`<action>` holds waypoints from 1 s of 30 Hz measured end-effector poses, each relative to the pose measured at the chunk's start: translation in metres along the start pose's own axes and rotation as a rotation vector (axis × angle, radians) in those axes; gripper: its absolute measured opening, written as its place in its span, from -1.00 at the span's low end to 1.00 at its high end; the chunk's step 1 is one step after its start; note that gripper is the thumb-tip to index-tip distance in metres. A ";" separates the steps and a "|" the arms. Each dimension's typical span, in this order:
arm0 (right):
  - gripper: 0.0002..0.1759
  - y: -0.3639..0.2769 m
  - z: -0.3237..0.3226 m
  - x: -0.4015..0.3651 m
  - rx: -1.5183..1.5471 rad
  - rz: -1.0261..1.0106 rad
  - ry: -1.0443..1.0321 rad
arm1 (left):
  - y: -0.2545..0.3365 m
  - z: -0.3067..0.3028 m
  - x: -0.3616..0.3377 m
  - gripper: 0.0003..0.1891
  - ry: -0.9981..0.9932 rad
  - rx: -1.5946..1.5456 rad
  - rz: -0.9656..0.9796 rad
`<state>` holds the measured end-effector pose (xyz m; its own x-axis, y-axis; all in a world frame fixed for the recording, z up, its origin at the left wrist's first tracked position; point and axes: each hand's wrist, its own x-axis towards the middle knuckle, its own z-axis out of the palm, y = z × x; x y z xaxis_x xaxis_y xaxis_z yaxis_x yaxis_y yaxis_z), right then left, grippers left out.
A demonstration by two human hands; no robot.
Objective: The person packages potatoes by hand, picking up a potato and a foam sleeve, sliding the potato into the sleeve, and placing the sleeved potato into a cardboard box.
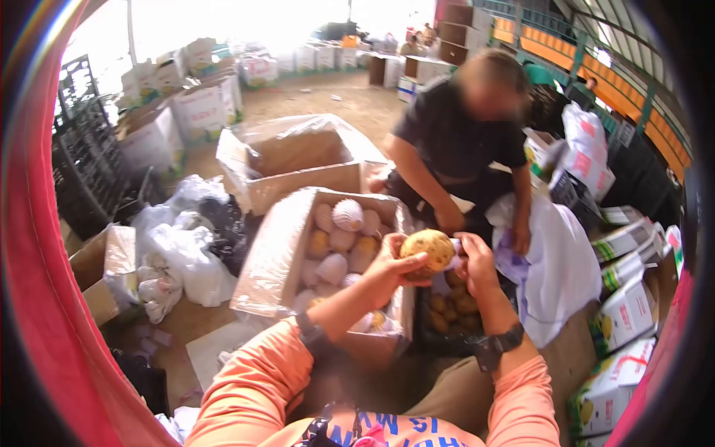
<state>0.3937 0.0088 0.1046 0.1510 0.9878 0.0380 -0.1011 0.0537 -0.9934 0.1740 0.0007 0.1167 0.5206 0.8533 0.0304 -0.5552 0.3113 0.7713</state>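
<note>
My left hand (395, 264) is closed round a large, round yellow fruit (427, 249) with brown spots, its thumb lying across the front. Close to the fruit's right side, my right hand (477, 259) has its fingers pinched on a small whitish-purple piece (456, 253); its material is too small to tell. Below my left forearm is an open cardboard box (277, 253) lined with clear plastic. Inside it lie several fruits in white foam nets (347, 214). Under my right hand, a dark crate (424, 335) holds bare yellow-brown fruits (452, 307).
A co-worker in a dark shirt (454, 134) bends over the crate opposite me. Another plastic-lined box (298, 175) stands behind the fruit box. White sacks (562, 261) are at right, plastic bags (186, 261) at left. Printed cartons (622, 316) line the right side.
</note>
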 end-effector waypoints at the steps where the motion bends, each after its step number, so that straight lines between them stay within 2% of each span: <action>1: -0.66 0.007 -0.007 0.003 -0.074 0.093 -0.076 | 0.003 -0.004 -0.003 -0.26 -0.060 -0.027 -0.034; 3: -0.58 0.010 0.011 -0.011 0.212 0.184 -0.344 | 0.004 -0.009 -0.006 -0.26 -0.127 -0.080 -0.056; 4: -0.58 0.004 0.022 -0.014 0.216 0.182 -0.357 | 0.003 -0.013 -0.005 -0.25 -0.143 -0.078 -0.063; 6: -0.52 -0.006 0.038 -0.023 0.546 0.320 -0.601 | -0.003 -0.018 -0.005 -0.27 -0.103 -0.084 -0.049; 8: -0.52 -0.007 0.041 -0.022 0.531 0.260 -0.655 | -0.005 -0.025 -0.004 -0.28 -0.082 -0.098 -0.035; 9: -0.51 -0.008 0.042 -0.022 0.509 0.196 -0.698 | 0.000 -0.023 -0.006 -0.27 -0.145 -0.161 -0.030; 11: -0.45 -0.020 0.045 -0.029 0.579 0.209 -0.650 | 0.014 -0.014 -0.016 -0.20 -0.252 -0.243 -0.084; 13: -0.34 -0.021 0.038 -0.032 0.486 0.044 -0.732 | 0.011 -0.014 -0.016 -0.14 -0.276 -0.174 -0.039; 14: -0.31 -0.024 0.040 -0.032 0.489 0.030 -0.669 | 0.013 -0.015 -0.017 -0.11 -0.239 -0.137 -0.024; 15: -0.39 -0.032 0.041 -0.035 0.536 0.072 -0.542 | 0.015 -0.014 -0.018 -0.09 -0.198 -0.106 -0.014; 16: -0.47 -0.022 0.037 -0.026 0.331 -0.048 -0.391 | 0.015 -0.007 -0.012 -0.06 -0.043 0.003 0.093; 17: -0.55 -0.012 0.029 -0.019 0.115 -0.153 -0.232 | 0.020 -0.009 -0.013 -0.04 0.035 0.215 0.097; 18: -0.58 -0.019 0.032 -0.025 -0.205 -0.336 -0.138 | 0.000 -0.028 0.001 -0.02 0.071 0.433 0.258; 19: -0.60 -0.028 0.044 -0.036 -0.544 -0.489 -0.060 | -0.004 -0.041 0.006 -0.03 0.165 1.044 0.536; 20: -0.55 -0.030 0.064 -0.050 -0.377 -0.378 -0.116 | -0.007 -0.028 0.000 -0.06 0.313 1.209 0.520; 21: -0.38 -0.011 0.064 -0.049 -0.471 -0.462 -0.249 | -0.019 -0.039 0.007 -0.12 0.283 1.033 0.487; 22: -0.25 -0.016 0.070 -0.053 -0.458 -0.462 -0.396 | -0.005 -0.036 0.003 -0.21 0.340 1.248 0.413; 23: -0.22 -0.019 0.067 -0.054 -0.479 -0.488 -0.394 | -0.003 -0.054 0.012 -0.31 0.284 1.087 0.263; 24: -0.23 -0.022 0.059 -0.048 -0.525 -0.485 -0.355 | 0.009 -0.064 0.014 -0.36 0.297 1.006 0.068; 25: -0.32 -0.021 0.047 -0.043 -0.551 -0.470 -0.283 | 0.021 -0.077 0.015 -0.37 0.303 1.154 0.117; 26: -0.38 -0.020 0.039 -0.039 -0.507 -0.429 -0.270 | 0.017 -0.079 0.018 -0.29 0.305 1.230 0.147; 27: -0.44 -0.019 0.031 -0.038 -0.464 -0.388 -0.256 | 0.032 -0.080 0.013 -0.30 0.350 1.446 0.129; 30: -0.62 -0.013 -0.007 -0.036 -0.656 -0.146 -0.147 | 0.034 -0.106 0.014 -0.31 0.375 1.542 -0.104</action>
<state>0.3965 -0.0284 0.1155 -0.0215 0.9892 0.1452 0.5334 0.1342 -0.8351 0.0932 0.0673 0.0761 0.2011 0.9790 -0.0327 0.7534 -0.1333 0.6439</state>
